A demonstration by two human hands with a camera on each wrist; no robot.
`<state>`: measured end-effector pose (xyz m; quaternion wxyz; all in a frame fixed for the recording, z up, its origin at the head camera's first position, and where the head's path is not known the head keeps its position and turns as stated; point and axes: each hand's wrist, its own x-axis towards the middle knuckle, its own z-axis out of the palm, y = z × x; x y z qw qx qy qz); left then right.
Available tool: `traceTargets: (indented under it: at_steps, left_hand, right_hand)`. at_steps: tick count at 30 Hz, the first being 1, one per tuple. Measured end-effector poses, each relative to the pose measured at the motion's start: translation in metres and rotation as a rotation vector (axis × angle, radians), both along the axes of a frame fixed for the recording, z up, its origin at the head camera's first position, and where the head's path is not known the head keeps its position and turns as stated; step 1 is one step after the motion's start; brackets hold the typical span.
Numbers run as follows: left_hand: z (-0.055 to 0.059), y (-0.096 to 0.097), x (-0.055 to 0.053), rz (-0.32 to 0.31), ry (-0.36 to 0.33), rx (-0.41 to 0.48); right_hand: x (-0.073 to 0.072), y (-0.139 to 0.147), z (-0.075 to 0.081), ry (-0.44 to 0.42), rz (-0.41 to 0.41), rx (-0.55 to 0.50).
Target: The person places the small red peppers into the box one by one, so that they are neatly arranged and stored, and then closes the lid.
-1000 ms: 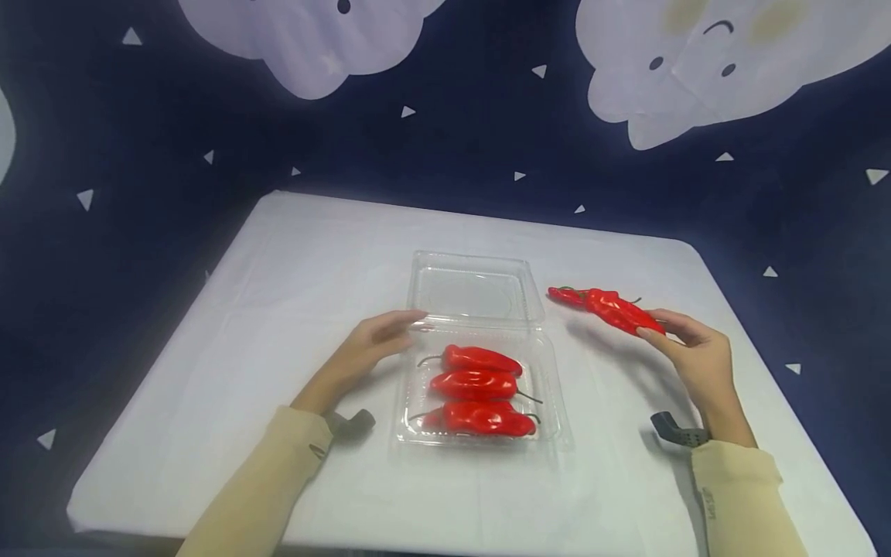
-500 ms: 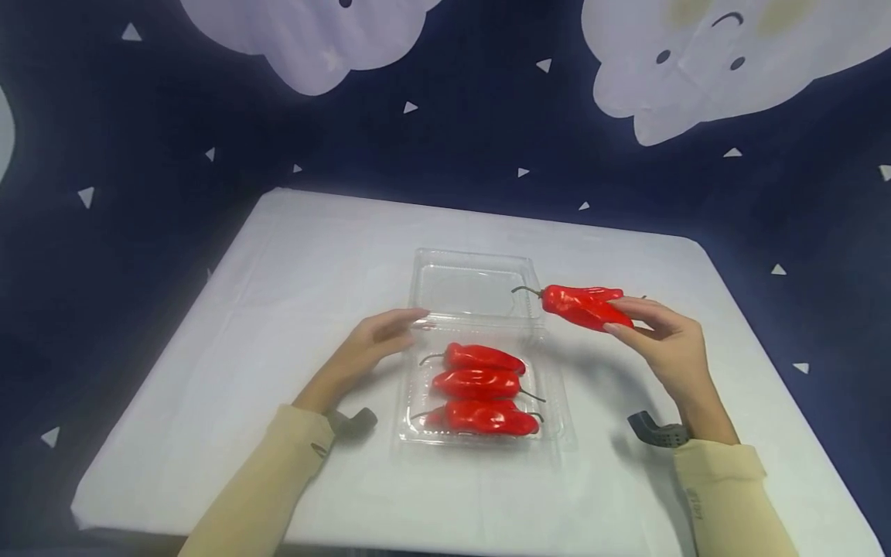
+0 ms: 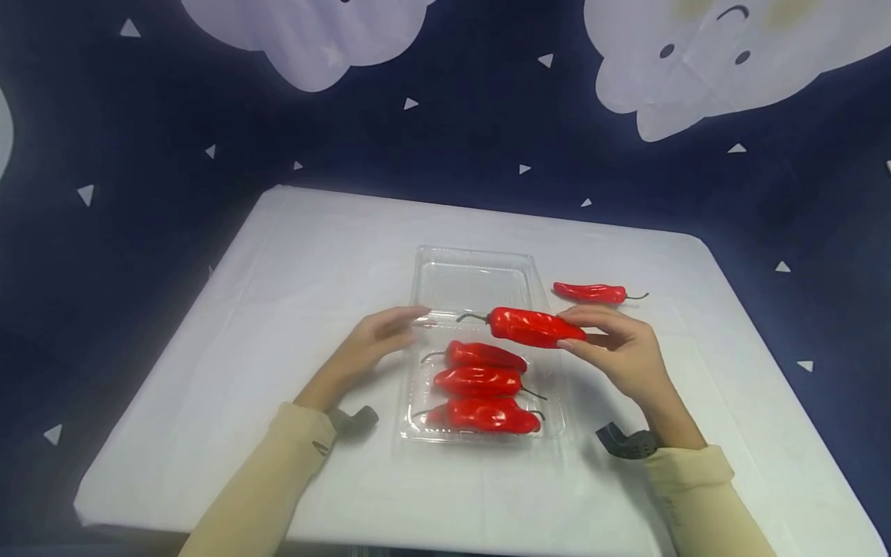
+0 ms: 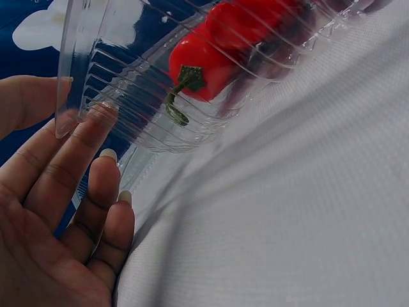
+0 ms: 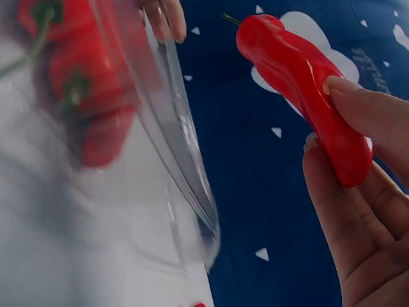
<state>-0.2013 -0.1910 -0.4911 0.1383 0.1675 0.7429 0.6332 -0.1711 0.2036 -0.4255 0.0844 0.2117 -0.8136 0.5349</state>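
My right hand (image 3: 623, 352) pinches a long red pepper (image 3: 529, 326) by its tip end, between thumb and fingers. In the head view, the pepper hovers above the hinge side of a clear plastic clamshell box (image 3: 557, 418), its green stem pointing left. The right wrist view shows the same pepper (image 5: 300, 77) tilted, stem up. My left hand (image 3: 379, 336) rests at the box's left side by the hinge, fingers extended. In the left wrist view, its fingertips (image 4: 105, 112) touch the clear wall. Several red peppers (image 3: 480, 383) lie side by side in the base, partly overlapping.
The box lid (image 3: 473, 286) lies folded back, away from me. One loose red pepper (image 3: 592, 293) lies on the white tablecloth (image 3: 313, 255) right of the lid. Behind the table hangs a dark blue backdrop (image 3: 452, 139) with clouds and triangles.
My right hand has carried the pepper left, away from the loose one and over the box's hinge area. My left hand has stayed at the box.
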Motion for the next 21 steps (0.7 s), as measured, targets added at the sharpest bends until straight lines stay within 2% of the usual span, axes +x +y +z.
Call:
traceTargets:
  at_steps: [9, 21]
  left_hand:
    - [-0.003, -0.001, -0.001, -0.011, -0.007, 0.024]
    - [0.0, -0.002, 0.0, -0.011, -0.005, 0.022]
  right_hand:
    - [0.003, -0.024, -0.012, -0.027, 0.167, 0.032]
    - [0.003, -0.035, -0.025, -0.071, 0.216, 0.043]
